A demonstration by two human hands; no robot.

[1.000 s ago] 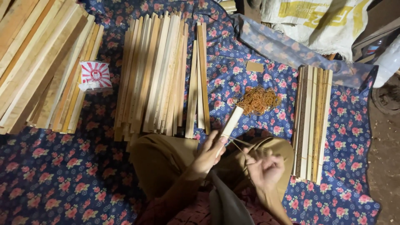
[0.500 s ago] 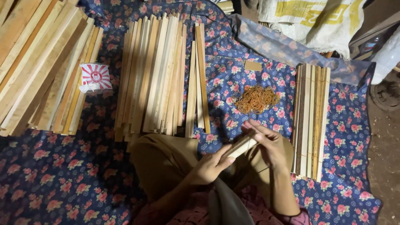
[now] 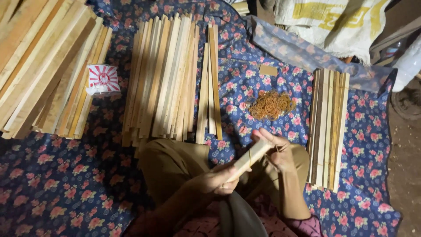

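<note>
Head view of a seated person working over a blue flowered cloth [image 3: 66,193]. The left hand [image 3: 217,180] grips the lower end of a small bundle of wooden slats [image 3: 250,157], fingers clamped round it, so that the bundle slants up and to the right above the lap. The right hand [image 3: 278,151] meets the bundle's upper end, fingers curled close against it and pinching a thin rubber band at that end; how the band sits on the slats cannot be told. A loose heap of rubber bands [image 3: 271,105] lies on the cloth just beyond the hands. A row of slats [image 3: 328,127] lies to the right of the hands, a wide stack of slats [image 3: 164,79] ahead on the left, with a few single slats [image 3: 209,87] beside it. A red-and-white packet [image 3: 103,79] rests between that stack and a larger pile of boards [image 3: 39,61] at far left
</note>
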